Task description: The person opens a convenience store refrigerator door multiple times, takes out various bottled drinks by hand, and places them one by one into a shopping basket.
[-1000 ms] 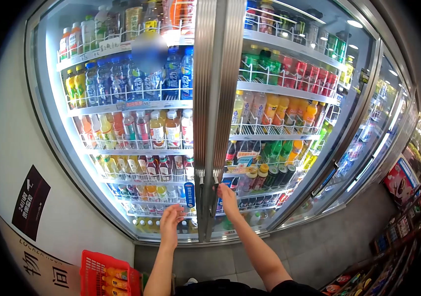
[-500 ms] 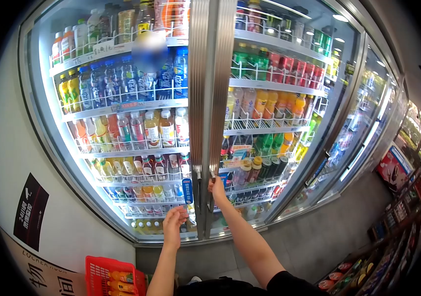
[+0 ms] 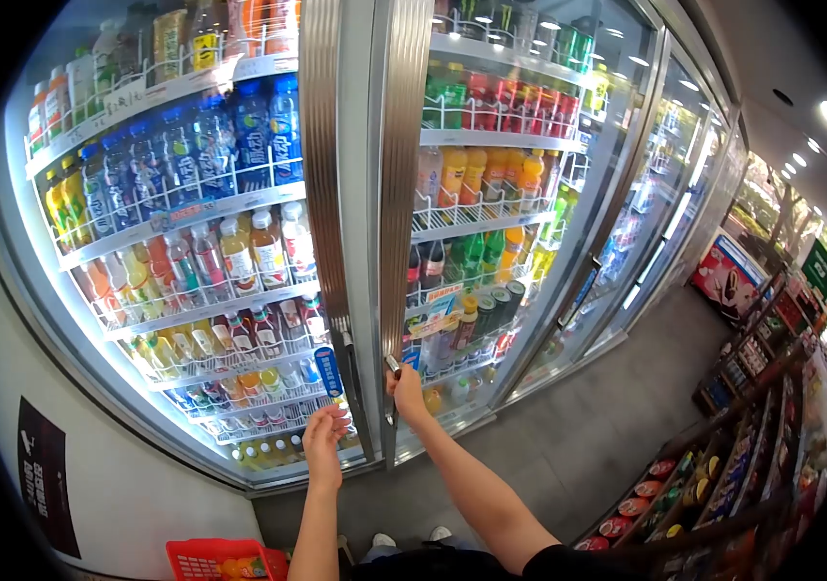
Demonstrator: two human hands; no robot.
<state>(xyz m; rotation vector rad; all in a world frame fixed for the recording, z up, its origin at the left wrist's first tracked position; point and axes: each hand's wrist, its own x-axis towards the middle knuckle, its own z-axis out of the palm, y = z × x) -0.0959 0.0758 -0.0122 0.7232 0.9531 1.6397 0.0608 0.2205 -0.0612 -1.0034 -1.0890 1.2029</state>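
My right hand [image 3: 408, 390] is wrapped round the metal handle [image 3: 393, 364] of the right glass door, which stands slightly ajar from the centre frame. To its left, my left hand [image 3: 324, 433] is raised in front of the left door's lower corner with its fingers loosely curled and apart, holding nothing. Behind the left door [image 3: 321, 194] are shelves of bottled drinks, with blue-labelled bottles [image 3: 176, 155] on an upper one. Cans [image 3: 520, 102] and orange bottles [image 3: 472, 176] fill shelves behind the right door.
A red basket [image 3: 191, 562] with orange bottles sits at the bottom left. More fridge doors [image 3: 660, 194] run off to the right. Wooden shelves [image 3: 714, 436] of packaged goods line the right side of the grey floor [image 3: 568, 436]. A dark sign [image 3: 45, 474] is on the left wall.
My right hand has closed round the handle, and the right door has come slightly away from the frame. The view has swung right. My left hand stays raised and empty.
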